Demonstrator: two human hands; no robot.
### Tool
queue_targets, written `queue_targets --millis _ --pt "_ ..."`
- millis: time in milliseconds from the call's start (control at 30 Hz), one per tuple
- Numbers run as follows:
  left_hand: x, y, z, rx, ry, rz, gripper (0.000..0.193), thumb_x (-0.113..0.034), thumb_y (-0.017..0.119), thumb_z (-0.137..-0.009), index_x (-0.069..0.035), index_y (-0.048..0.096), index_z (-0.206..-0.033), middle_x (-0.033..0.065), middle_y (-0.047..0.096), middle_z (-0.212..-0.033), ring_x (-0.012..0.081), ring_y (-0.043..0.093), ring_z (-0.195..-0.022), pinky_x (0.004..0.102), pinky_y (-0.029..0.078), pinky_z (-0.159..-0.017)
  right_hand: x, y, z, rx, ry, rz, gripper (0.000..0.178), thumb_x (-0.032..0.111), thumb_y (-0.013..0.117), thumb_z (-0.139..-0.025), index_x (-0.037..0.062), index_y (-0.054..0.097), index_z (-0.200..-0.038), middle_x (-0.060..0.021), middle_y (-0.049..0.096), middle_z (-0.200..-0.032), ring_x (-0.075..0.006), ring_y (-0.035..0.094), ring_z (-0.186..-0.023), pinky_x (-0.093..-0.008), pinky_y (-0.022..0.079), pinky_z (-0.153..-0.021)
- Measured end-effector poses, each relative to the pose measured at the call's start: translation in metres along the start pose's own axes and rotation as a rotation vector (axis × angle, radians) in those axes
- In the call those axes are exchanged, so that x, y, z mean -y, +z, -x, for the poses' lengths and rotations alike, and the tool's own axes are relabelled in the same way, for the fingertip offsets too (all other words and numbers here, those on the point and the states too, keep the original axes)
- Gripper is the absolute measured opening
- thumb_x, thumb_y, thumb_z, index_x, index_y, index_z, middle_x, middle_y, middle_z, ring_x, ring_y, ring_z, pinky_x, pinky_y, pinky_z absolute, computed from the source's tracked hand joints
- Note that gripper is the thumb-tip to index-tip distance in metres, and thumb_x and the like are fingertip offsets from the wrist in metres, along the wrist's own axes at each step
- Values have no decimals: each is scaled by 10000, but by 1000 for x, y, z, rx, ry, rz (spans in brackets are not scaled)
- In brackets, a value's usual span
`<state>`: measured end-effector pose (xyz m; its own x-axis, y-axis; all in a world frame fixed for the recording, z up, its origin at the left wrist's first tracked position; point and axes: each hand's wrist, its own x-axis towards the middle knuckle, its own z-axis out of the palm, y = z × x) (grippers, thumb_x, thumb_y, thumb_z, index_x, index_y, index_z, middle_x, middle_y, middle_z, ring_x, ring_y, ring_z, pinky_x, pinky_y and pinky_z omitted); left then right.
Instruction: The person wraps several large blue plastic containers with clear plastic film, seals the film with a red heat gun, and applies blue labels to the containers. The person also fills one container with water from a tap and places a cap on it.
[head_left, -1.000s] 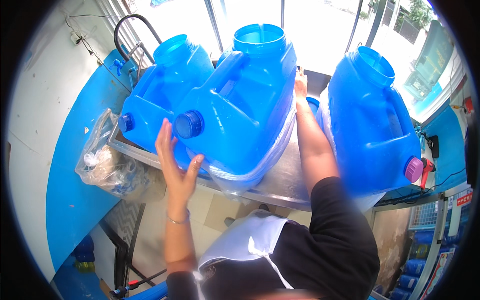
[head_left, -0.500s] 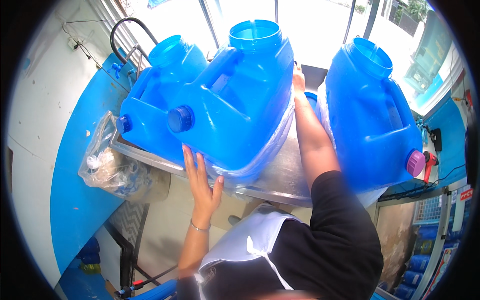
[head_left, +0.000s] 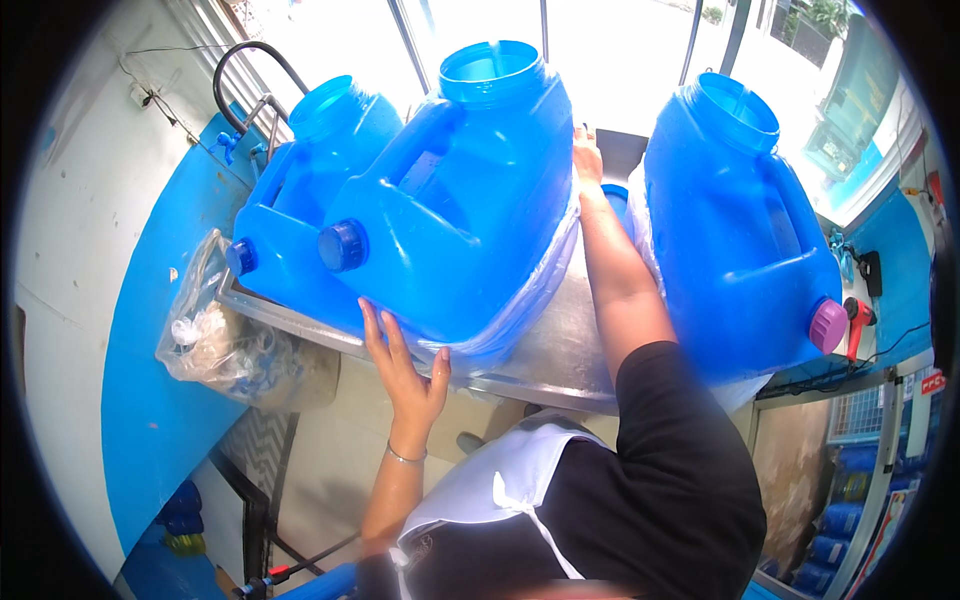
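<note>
Three big blue water jugs with uncapped wide mouths stand on a metal counter (head_left: 560,330). Clear plastic wraps the lower part of the middle jug (head_left: 470,180), which has a dark blue side cap (head_left: 343,246). My left hand (head_left: 412,382) rests against its near lower edge, fingers stretched and thumb apart. My right hand (head_left: 588,157) reaches to its far right side, its fingers partly hidden behind the jug. Close on the left is another jug (head_left: 300,235). Across a gap stands the right jug (head_left: 730,230), with a pink side cap (head_left: 829,326).
A clear bag of crumpled plastic (head_left: 225,335) hangs at the counter's left end, near a black hose (head_left: 228,75) and a blue valve (head_left: 229,146). A red heat gun (head_left: 858,325) lies at the right. Shelves with blue bottles (head_left: 840,520) stand lower right.
The middle jug has shifted slightly left, closer to the left jug. Both my hands moved with it, still against its sides.
</note>
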<state>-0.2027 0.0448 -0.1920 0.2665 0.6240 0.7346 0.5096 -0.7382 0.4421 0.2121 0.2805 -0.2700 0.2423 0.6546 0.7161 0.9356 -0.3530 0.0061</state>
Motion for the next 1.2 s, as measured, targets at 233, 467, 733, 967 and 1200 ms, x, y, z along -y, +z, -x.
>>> queue_targets --millis 233,467,733,967,1200 --pt "-1 -16 8 8 -36 5 689 -158 640 -862 -78 359 -1486 274 197 -1553 453 223 -1433 543 247 -1131 -16 33 13 122 168 -235 456 232 542 -913 7 528 -1309 -138 510 -1380 -336 404 -1341 -398 340 -1133" --pt "-1 -47 27 21 -200 -14 431 -62 601 -821 -35 604 -1251 241 251 -1536 424 274 -1412 530 259 -1127 -34 79 6 265 308 -550 248 215 541 -917 30 609 -1069 -154 576 -1204 -353 517 -1159 -431 474 -917" --pt "23 -119 90 17 -438 1 321 -8 601 -811 -60 681 -1118 175 381 -1475 364 385 -1347 470 416 -1014 39 -256 -12 -32 235 -1612 418 215 490 -998 44 452 -1378 -179 669 -897 -223 654 -679 -286 530 -585" --pt "47 -195 197 13 -631 85 320 5 607 -818 -98 698 -1107 136 435 -1438 262 528 -1203 306 502 -844 187 -373 -3 411 495 -2384 556 180 565 -888 -23 417 -1384 -350 537 -1099 -482 533 -1081 -574 414 -1000" --pt "125 -252 360 23 -1185 405 275 -83 593 -883 -101 667 -1148 115 514 -1339 214 562 -1123 346 506 -825 374 -484 229 495 -64 -2057 605 69 600 -783 26 426 -1361 -146 516 -1290 -277 497 -1208 -402 383 -1044"
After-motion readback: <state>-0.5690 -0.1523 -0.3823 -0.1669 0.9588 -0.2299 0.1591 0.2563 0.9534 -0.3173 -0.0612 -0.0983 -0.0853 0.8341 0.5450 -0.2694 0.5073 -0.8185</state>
